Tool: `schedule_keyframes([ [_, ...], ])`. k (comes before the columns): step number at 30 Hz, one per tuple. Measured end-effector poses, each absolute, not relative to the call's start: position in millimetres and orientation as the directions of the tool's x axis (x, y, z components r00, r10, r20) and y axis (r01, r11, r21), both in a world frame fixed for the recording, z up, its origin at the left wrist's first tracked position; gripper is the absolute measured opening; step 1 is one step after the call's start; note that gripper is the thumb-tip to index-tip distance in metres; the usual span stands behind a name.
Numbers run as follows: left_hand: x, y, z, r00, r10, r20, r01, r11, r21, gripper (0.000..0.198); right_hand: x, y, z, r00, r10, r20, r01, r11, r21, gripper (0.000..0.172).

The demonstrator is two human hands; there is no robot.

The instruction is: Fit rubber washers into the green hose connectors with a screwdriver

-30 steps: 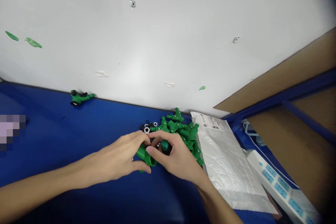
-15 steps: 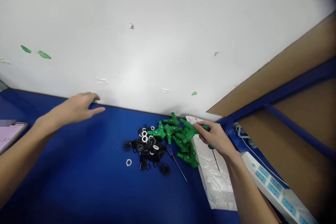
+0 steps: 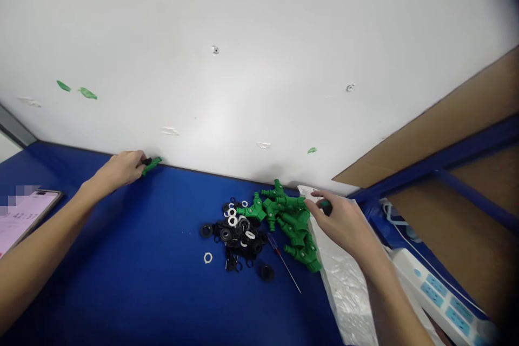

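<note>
Near the foot of the white wall, my left hand is closed on a small green plastic fitting with a black part beside the fingers. My right hand is just right of a pile of green plastic pipe fittings. Its thumb and index finger are apart, while a dark green screwdriver handle shows inside the hand; the shaft is hidden. Left of the fittings lies a heap of black and white rings. A thin screwdriver rests between the heap and the fittings.
White plastic packaging lies under my right forearm. Beyond it are a power strip and a blue frame bar. A phone lies at the left on the blue tabletop. The white wall bounds the back.
My left hand has gone from open to closed on the green fitting by the wall. My right hand has let go of a green fitting, which now lies on the pile. The view has shifted left.
</note>
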State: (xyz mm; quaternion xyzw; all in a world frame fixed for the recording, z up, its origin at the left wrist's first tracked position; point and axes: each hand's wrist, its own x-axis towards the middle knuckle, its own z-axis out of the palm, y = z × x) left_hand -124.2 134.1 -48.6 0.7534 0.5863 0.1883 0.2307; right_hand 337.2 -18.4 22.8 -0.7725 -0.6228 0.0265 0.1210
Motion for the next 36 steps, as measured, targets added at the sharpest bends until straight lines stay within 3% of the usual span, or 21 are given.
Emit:
schedule_keyframes([
  [4, -108, 122, -32, 0.240, 0.971, -0.013, 0.765, -0.180, 0.618, 0.018, 315, -27, 42, 0.104, 0.983, 0.150, 0.924, -0.039, -0.381, 0.045],
  [9, -68, 93, -7, 0.456, 0.881, -0.123, 0.566, -0.180, 0.805, 0.030, 278, -24, 50, 0.024, 0.989, 0.143, 0.775, 0.072, -0.628, 0.038],
  [10, -57, 87, -2, 0.495, 0.861, -0.118, 0.494, -0.167, 0.853, 0.029, 269, -22, 50, -0.022, 0.993, 0.120, 0.729, 0.098, -0.678, 0.037],
  [12, -33, 76, 8, 0.585, 0.806, -0.084, 0.150, -0.006, 0.989, 0.028, 251, -20, 48, -0.134, 0.987, 0.093, 0.628, 0.157, -0.762, 0.039],
  [14, -8, 66, 17, 0.610, 0.790, -0.062, -0.102, 0.155, 0.983, 0.036, 232, -18, 45, -0.213, 0.968, 0.133, 0.540, 0.230, -0.810, 0.050],
  [16, 14, 57, 26, 0.645, 0.761, -0.067, -0.218, 0.268, 0.939, 0.035, 216, -17, 43, -0.212, 0.943, 0.258, 0.520, 0.332, -0.787, 0.060],
  [18, 29, 48, 33, 0.624, 0.779, -0.057, -0.252, 0.270, 0.929, 0.028, 206, -16, 42, -0.129, 0.900, 0.417, 0.561, 0.413, -0.717, 0.050],
  [20, 33, 40, 37, 0.586, 0.810, 0.006, -0.183, 0.125, 0.975, 0.023, 203, -15, 44, -0.039, 0.865, 0.500, 0.600, 0.420, -0.681, 0.029],
  [24, 27, 35, 36, 0.466, 0.862, 0.198, 0.008, -0.228, 0.974, 0.022, 204, -12, 50, -0.081, 0.911, 0.405, 0.503, 0.388, -0.773, 0.020],
  [26, 25, 35, 33, 0.440, 0.878, 0.188, -0.061, -0.180, 0.982, 0.032, 203, -10, 52, -0.141, 0.928, 0.346, 0.423, 0.372, -0.826, 0.021],
  [30, 31, 34, 23, 0.475, 0.880, -0.009, -0.276, 0.158, 0.948, 0.062, 205, -12, 55, -0.188, 0.955, 0.228, 0.407, 0.287, -0.867, 0.022],
  [32, 34, 33, 19, 0.455, 0.890, -0.035, -0.309, 0.195, 0.931, 0.068, 214, -14, 57, -0.124, 0.954, 0.272, 0.356, 0.299, -0.886, 0.023],
  [36, 35, 33, 17, 0.484, 0.875, -0.010, -0.298, 0.176, 0.938, 0.072, 245, -16, 61, 0.028, 0.876, 0.481, 0.133, 0.474, -0.871, 0.028],
])
